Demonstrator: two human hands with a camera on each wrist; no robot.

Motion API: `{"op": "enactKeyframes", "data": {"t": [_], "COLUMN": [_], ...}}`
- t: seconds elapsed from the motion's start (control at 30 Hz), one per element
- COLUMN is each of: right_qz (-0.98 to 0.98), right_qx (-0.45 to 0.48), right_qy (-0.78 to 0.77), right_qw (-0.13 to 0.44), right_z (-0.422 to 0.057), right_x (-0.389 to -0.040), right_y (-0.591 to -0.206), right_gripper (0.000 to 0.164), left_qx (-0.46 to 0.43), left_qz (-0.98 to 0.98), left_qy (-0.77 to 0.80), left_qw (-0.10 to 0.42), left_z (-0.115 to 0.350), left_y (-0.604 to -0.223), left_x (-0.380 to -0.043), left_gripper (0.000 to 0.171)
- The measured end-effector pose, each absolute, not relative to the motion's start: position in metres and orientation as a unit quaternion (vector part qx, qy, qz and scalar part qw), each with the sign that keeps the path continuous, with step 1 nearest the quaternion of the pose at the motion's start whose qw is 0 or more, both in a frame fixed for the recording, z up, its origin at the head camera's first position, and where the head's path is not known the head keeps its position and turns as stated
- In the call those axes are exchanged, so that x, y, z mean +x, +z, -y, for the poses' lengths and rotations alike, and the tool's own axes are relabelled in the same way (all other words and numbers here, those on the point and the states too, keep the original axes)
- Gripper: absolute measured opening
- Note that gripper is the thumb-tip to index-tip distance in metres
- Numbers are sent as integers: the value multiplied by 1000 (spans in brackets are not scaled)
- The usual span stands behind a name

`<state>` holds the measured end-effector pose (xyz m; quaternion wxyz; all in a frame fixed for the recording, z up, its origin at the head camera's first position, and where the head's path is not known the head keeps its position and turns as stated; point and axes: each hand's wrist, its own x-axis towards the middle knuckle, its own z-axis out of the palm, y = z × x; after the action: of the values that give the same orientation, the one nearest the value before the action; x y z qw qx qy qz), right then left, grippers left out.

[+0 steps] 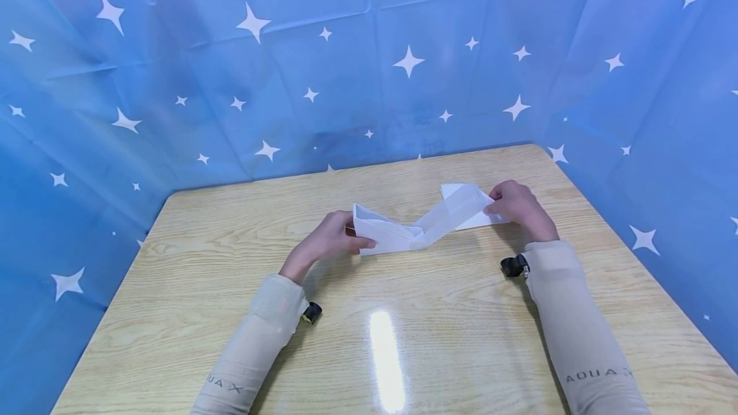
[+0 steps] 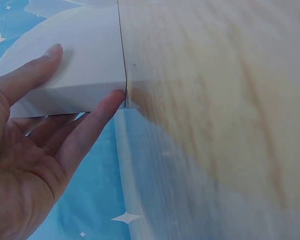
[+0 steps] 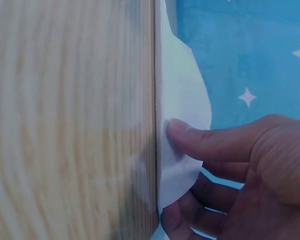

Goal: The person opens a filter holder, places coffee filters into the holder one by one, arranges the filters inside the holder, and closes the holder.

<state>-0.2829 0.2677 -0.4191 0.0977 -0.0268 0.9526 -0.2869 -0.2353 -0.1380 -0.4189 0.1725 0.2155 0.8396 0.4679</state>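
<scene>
Between the two hands stretches a white, paper-like item with a folded, box-like left part, a thin, slightly see-through middle band and a flat right part. My left hand grips the left end, thumb on its top face and fingers beneath, as the left wrist view shows with the white part. At the other end my right hand pinches the flat part. In the right wrist view the thumb presses on the white sheet, with the fingers partly hidden behind it.
The hands work over a light wood-grain table. A bright glare strip lies on its near half. Blue cloth with white stars hangs along the back and sides. Black wrist cameras sit at both sleeve cuffs.
</scene>
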Motion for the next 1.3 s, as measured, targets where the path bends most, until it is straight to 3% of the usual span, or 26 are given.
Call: {"op": "enactKeyframes", "data": {"t": [1.3], "right_qz": [-951], "right_qx": [-22], "right_qy": [-293], "right_qw": [91], "right_z": [-272], "right_x": [-276], "right_y": [-396], "right_gripper": [33], "left_qx": [216], "left_qz": [-837], "left_qy": [474], "left_qw": [170], "left_z": [137], "left_y": [-418], "left_x": [-235], "left_gripper": [41]}}
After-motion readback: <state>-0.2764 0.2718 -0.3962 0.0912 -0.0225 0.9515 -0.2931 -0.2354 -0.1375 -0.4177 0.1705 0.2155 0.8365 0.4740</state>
